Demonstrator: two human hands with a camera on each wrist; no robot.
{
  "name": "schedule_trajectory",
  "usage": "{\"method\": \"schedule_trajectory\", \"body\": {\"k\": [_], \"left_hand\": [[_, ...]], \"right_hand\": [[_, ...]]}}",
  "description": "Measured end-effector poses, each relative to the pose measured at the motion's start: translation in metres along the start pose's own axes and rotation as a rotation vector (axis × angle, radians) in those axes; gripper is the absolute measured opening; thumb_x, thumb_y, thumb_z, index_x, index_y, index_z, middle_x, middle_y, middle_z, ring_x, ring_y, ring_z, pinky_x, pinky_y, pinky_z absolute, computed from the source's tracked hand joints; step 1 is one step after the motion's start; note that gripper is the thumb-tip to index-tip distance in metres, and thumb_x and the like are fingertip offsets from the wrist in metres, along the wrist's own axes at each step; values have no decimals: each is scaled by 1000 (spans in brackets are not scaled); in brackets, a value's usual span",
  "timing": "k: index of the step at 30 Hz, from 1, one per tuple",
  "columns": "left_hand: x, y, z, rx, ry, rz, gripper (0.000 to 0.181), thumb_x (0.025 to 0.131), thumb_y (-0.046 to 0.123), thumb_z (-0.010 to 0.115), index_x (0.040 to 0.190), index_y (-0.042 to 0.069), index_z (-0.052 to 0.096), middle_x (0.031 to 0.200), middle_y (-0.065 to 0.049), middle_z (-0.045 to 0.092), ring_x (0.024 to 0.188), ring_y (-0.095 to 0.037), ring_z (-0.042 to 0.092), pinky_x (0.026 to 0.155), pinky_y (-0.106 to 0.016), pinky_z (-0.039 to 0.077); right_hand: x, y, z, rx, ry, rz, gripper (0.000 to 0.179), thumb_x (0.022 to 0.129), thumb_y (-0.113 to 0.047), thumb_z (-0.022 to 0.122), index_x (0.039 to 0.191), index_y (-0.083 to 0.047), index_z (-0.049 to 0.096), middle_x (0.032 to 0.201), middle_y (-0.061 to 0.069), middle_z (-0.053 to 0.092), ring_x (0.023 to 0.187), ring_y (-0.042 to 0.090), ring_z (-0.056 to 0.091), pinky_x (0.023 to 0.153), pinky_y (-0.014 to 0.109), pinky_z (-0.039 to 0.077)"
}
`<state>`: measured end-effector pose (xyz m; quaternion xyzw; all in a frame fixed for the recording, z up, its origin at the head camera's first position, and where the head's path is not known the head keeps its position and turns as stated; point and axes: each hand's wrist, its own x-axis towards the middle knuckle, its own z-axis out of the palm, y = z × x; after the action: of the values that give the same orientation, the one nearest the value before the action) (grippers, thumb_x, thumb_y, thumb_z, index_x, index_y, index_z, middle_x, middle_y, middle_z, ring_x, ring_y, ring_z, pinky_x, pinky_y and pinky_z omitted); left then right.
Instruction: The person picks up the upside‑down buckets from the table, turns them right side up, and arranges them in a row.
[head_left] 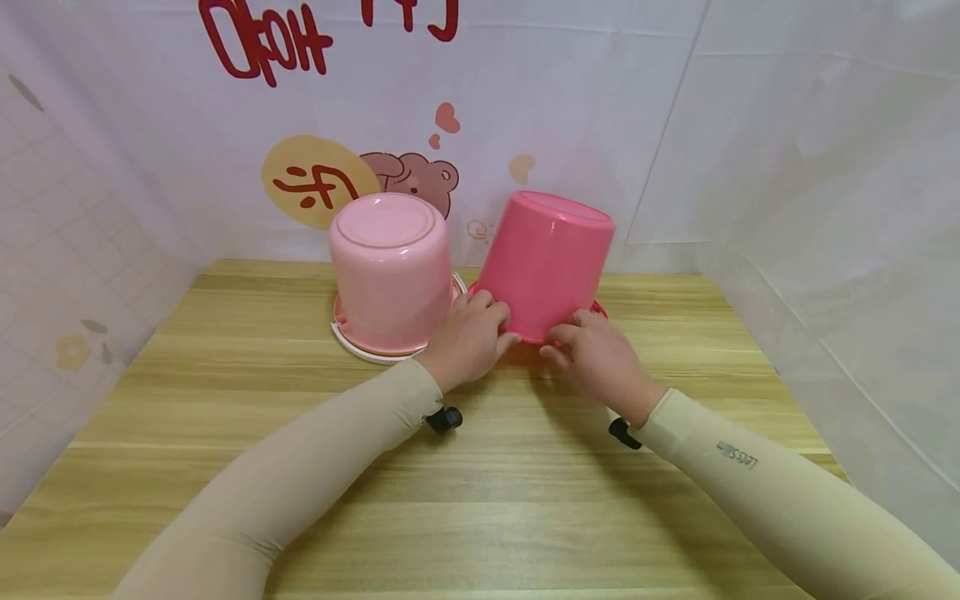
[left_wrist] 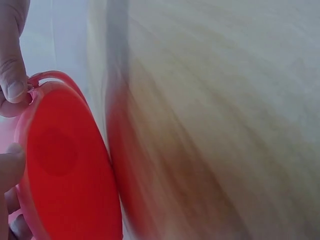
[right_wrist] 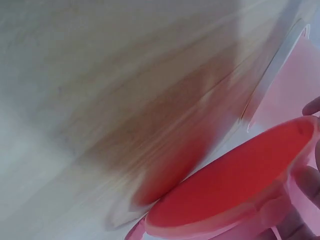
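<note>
A hot-pink bucket (head_left: 551, 258) is upside down and tilted, its near rim raised off the wooden table and its base leaning back to the right. My left hand (head_left: 468, 337) grips the rim on the left side, with fingers curled on the outer wall. On the near right part of the same rim, my right hand (head_left: 600, 362) holds with thumb low and fingers against the wall. Both wrist views look into the bucket's red-lit opening (left_wrist: 70, 165), its far edge down at the table. To the left, a pale pink bucket (head_left: 390, 283) stands upside down beside my left hand.
The pale bucket's white handle (head_left: 367, 357) lies round its rim on the table (head_left: 480, 517). Behind the buckets hangs a white printed cloth (head_left: 570, 108) with a bear and red lettering. More white cloth (head_left: 847, 250) borders the right side.
</note>
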<state>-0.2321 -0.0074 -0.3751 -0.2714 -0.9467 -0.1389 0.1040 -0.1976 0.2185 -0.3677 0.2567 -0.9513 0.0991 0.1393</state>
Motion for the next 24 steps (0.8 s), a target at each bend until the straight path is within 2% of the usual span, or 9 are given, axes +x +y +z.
{"method": "schedule_trajectory", "body": {"k": [14,24], "left_hand": [[2,5,-12,-45,41,-16,32,100,46,69,90,18,57,92,-1,54,95,-25,53,93,-40,45],[4,9,-27,-87,80,-28,32,102,49,66,95,18,60,93,1,55,94,-23,56,91,-40,46]], "right_hand": [[4,-1,-8,20,77,24,16,89,-18,86,91,-6,76,85,9,66,80,27,58,74,40,52],[4,1,-11,68,197,-16,18,89,-13,85,88,-4,70,87,12,65,81,29,58,73,42,52]]}}
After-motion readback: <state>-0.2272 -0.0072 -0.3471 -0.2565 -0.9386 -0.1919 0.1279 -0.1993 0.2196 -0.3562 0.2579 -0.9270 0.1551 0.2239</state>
